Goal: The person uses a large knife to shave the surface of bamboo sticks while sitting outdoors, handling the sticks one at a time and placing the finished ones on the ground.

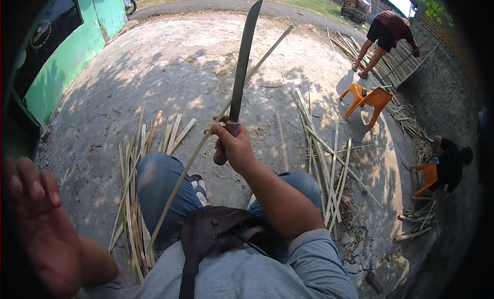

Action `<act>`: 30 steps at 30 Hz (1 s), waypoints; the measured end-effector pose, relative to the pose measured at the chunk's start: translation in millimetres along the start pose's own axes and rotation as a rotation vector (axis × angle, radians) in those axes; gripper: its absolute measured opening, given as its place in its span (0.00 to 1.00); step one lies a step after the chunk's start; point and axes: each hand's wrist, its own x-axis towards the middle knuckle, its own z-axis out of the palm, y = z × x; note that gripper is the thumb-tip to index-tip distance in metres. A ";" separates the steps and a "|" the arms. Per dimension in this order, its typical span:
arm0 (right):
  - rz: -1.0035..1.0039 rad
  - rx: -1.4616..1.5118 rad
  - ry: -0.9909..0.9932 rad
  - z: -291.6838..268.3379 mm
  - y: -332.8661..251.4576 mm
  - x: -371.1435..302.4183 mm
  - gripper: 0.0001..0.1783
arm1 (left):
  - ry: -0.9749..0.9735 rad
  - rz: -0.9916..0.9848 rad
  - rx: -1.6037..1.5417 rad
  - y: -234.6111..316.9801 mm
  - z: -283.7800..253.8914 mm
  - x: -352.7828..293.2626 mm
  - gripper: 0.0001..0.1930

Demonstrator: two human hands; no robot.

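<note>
My right hand (235, 146) is wrapped round the handle of a machete (244, 59), whose long dark blade points up and away from me. A long thin bamboo strip (186, 169) also passes through the fingers of that hand, slanting from beside my left thigh up behind the blade. At the far left my left hand (46, 237) is raised with the palm showing and the fingers apart, holding nothing. Between it and my left knee lies a pile of bamboo strips (133, 196) on the ground. More split strips (329, 168) lie beyond my right knee.
A person (388, 34) bends over slats at the far right, near an orange plastic chair (378, 101). Another person (448, 165) sits on an orange chair (426, 176) at the right edge. A green wall (67, 67) stands at left. Concrete ground (154, 67) stretches ahead.
</note>
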 end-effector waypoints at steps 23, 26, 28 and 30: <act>0.095 -0.199 0.050 8.1 -49.2 -16.1 0.20 | -0.138 -0.966 0.594 -134.3 69.3 -213.6 0.13; -0.288 -0.838 0.115 -19.8 -43.1 -8.0 0.22 | -0.120 -1.001 0.602 -137.9 70.0 -205.7 0.15; -0.311 -0.867 0.111 -11.1 -53.3 -16.0 0.19 | -0.097 -1.012 0.590 -142.6 69.4 -204.0 0.16; -0.238 -1.218 -0.053 -6.1 -49.6 -18.5 0.16 | -0.082 -0.991 0.552 -149.8 67.4 -207.8 0.19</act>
